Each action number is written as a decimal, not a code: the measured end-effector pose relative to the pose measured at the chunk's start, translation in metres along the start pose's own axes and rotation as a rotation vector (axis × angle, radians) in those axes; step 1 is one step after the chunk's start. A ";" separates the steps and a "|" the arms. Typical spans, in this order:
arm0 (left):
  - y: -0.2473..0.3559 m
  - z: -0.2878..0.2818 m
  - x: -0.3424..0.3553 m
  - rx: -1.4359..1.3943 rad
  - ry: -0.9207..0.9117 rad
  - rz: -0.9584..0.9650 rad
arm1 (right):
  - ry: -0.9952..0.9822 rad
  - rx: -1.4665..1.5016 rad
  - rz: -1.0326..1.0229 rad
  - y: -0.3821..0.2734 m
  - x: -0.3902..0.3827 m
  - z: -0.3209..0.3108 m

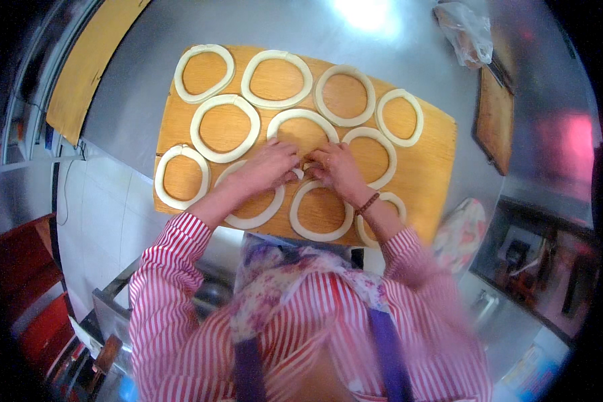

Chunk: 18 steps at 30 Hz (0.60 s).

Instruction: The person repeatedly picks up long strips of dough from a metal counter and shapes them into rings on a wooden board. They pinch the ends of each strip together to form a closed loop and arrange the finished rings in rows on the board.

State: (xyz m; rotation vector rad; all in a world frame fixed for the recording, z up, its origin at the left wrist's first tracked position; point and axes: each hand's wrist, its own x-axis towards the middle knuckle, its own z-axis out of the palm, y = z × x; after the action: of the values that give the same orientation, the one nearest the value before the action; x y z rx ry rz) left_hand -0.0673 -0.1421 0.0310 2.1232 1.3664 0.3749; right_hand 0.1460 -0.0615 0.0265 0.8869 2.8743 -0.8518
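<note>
Pale dough rings lie spread over a wooden board (430, 179). At the board's middle, my left hand (277, 165) and my right hand (336, 167) pinch the near part of one dough ring (303, 115), their fingertips close together. Its far arc shows beyond my hands; the part under my fingers is mostly hidden. My left wrist and hand partly cover another dough ring (253, 220) beneath. Just below my right hand lies one more dough ring (321, 234), and my right forearm crosses a dough ring (399, 204) near the board's edge.
The board rests on a grey metal table (248, 27). A clear plastic bag (465, 33) with something brownish inside lies at the far right, above a smaller wooden board (494, 120). A patterned cloth (461, 231) is by the near right corner. A yellowish panel (94, 67) stands far left.
</note>
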 end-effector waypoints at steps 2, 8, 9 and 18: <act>-0.007 -0.001 0.002 -0.114 0.059 -0.024 | 0.118 0.040 0.003 -0.005 -0.005 0.002; -0.009 -0.002 0.004 -0.617 0.235 -0.210 | 0.181 0.586 0.367 -0.032 0.009 -0.005; -0.009 -0.004 0.006 -0.637 0.235 -0.221 | 0.236 0.639 0.405 -0.028 0.010 0.002; -0.006 0.002 0.004 -0.154 0.194 -0.078 | 0.267 -0.052 0.083 -0.022 -0.010 0.000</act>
State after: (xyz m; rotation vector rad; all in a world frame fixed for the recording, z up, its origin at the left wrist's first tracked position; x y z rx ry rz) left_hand -0.0683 -0.1371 0.0254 1.9427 1.4726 0.6473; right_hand 0.1428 -0.0825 0.0391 1.1887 3.0368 -0.6960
